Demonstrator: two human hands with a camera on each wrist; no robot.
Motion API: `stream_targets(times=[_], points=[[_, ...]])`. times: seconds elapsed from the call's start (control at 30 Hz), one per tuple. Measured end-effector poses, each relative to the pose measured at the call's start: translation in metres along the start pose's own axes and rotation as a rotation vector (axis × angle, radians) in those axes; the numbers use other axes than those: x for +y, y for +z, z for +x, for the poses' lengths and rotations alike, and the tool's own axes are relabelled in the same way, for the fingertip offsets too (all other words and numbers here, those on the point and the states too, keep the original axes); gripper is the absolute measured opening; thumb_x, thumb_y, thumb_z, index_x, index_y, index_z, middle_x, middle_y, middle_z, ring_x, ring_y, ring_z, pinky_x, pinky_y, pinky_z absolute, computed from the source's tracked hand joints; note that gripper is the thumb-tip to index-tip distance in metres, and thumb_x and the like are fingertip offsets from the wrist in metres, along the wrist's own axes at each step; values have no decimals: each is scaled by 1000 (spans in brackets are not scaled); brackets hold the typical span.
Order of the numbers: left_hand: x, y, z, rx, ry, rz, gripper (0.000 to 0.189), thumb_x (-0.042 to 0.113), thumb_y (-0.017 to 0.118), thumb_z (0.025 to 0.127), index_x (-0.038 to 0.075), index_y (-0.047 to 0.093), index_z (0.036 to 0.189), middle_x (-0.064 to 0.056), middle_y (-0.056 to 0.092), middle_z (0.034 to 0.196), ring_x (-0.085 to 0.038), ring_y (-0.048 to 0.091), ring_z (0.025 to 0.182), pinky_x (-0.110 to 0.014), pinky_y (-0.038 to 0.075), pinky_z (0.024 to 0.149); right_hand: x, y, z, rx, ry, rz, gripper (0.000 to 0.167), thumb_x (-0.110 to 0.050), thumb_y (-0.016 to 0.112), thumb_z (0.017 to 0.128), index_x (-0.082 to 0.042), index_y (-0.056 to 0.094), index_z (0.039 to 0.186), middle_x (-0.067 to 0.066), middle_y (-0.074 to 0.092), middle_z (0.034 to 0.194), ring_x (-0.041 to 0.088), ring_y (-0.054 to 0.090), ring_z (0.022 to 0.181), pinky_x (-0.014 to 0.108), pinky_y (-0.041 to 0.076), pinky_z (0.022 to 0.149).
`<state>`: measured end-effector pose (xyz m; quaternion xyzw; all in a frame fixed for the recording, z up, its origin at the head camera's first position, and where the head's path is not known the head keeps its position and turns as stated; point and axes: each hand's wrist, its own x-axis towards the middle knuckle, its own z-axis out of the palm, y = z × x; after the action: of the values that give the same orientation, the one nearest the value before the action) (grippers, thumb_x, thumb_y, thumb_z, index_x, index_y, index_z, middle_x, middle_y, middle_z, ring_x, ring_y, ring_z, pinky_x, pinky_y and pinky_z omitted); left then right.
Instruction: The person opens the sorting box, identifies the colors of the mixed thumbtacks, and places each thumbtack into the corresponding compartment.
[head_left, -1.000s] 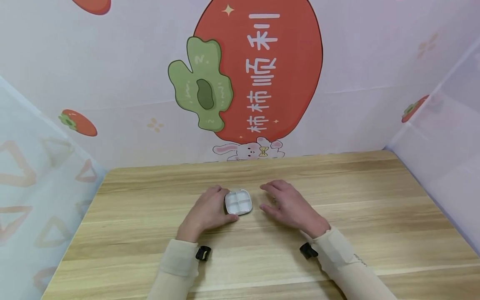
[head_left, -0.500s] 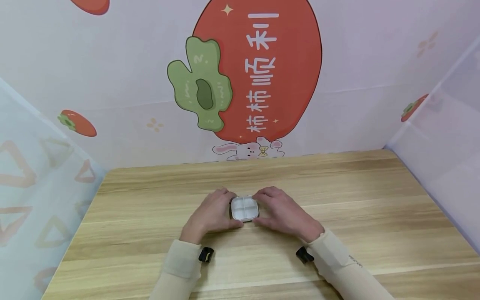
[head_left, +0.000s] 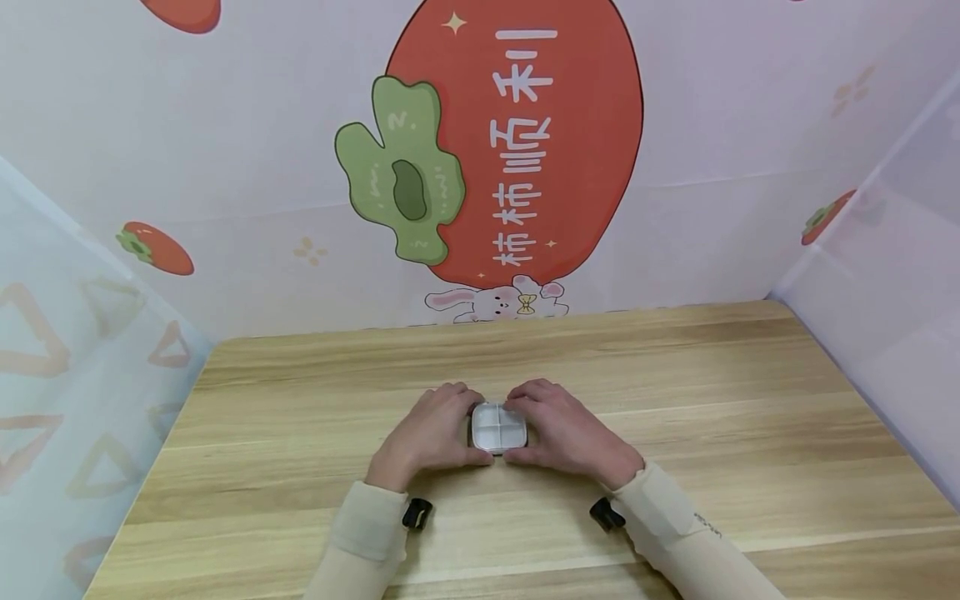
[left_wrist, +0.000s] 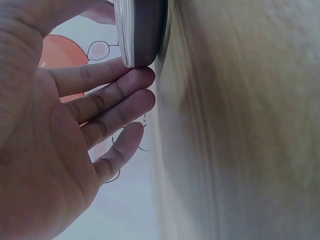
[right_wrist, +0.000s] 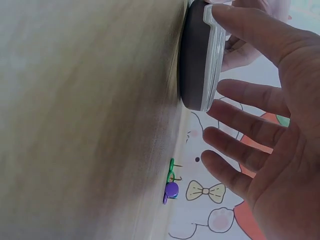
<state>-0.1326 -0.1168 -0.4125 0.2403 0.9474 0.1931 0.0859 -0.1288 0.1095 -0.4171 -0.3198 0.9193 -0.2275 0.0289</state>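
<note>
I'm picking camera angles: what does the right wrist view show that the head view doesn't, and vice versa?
Only the right wrist view: purple and green thumbtacks, and the palm of the right hand. Only the head view: four compartments in the pill case, cream sleeves. Both: pill case, right hand, part of the left hand, wooden table.

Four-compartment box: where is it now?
In the head view, the four-compartment box sits on the wooden table, below centre, between the left hand and right hand.
</note>
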Motion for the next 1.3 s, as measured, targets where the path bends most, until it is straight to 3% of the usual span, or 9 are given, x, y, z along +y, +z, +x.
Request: stream_targets(times=[0.6, 1.3], points=[[1, 2, 1, -5, -10, 3, 79, 50, 91, 70, 6, 64, 130, -4, 63, 119, -24, 56, 109, -45, 44, 101, 1, 2, -2, -3, 11, 1, 60, -43, 89, 77, -8, 71, 122, 3, 61, 128, 22, 54, 119, 43, 47, 102], [0, 2, 1, 1, -42, -3, 70, 49, 91, 69, 7, 66, 119, -1, 63, 111, -22, 56, 104, -43, 44, 100, 2, 0, -1, -13, 22, -9, 64, -44, 89, 76, -7, 69, 125, 3, 62, 127, 21, 54, 118, 43, 47, 103]])
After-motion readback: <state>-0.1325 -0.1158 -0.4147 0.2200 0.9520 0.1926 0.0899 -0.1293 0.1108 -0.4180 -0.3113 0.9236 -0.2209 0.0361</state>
